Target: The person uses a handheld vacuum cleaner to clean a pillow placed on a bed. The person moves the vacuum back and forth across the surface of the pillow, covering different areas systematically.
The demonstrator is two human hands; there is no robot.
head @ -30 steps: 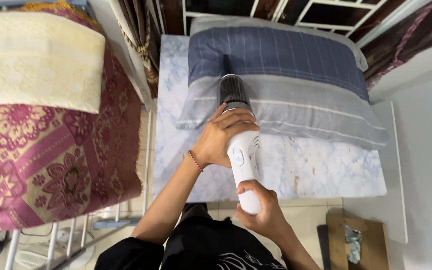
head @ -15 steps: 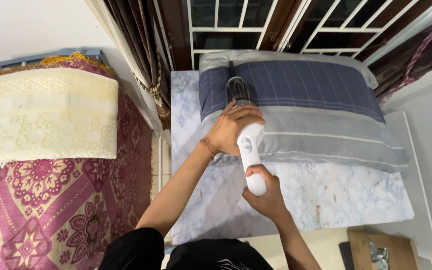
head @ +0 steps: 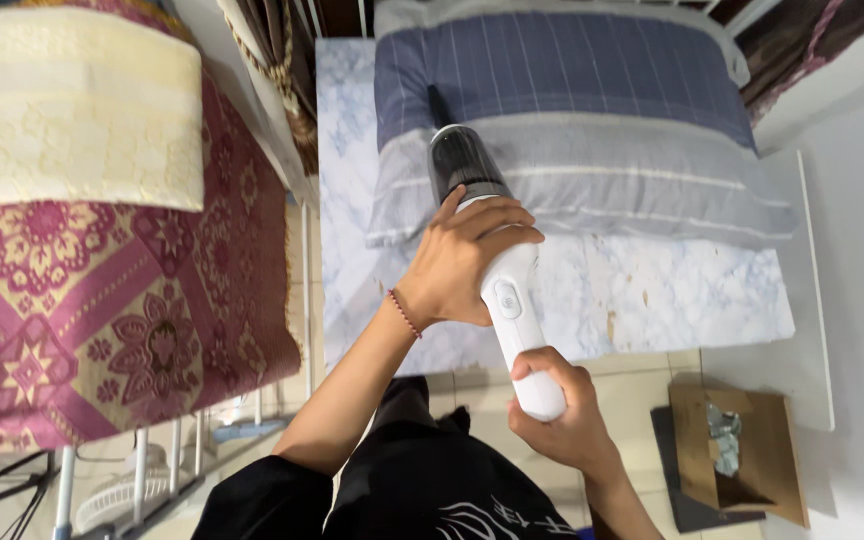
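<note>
Step in hand: the person runs a handheld vacuum [head: 497, 270] over a striped pillow [head: 592, 130]; its dark nozzle rests on the pillow's left part, near the border of blue and grey stripes.
Left hand [head: 457, 265]: grip wrapped over the white body, just behind the clear dust cup.
Right hand [head: 557, 410]: grip closed around the rear end of the handle.
Pillow place: it lies on the marble-pattern tabletop [head: 652, 300], at the far side.
Next move calls for: it seems, nozzle kept flat on the cloth, both hands steering it sideways to an uncleaned strip.
Beside: patterned red cloth [head: 102, 300] at the left.
</note>
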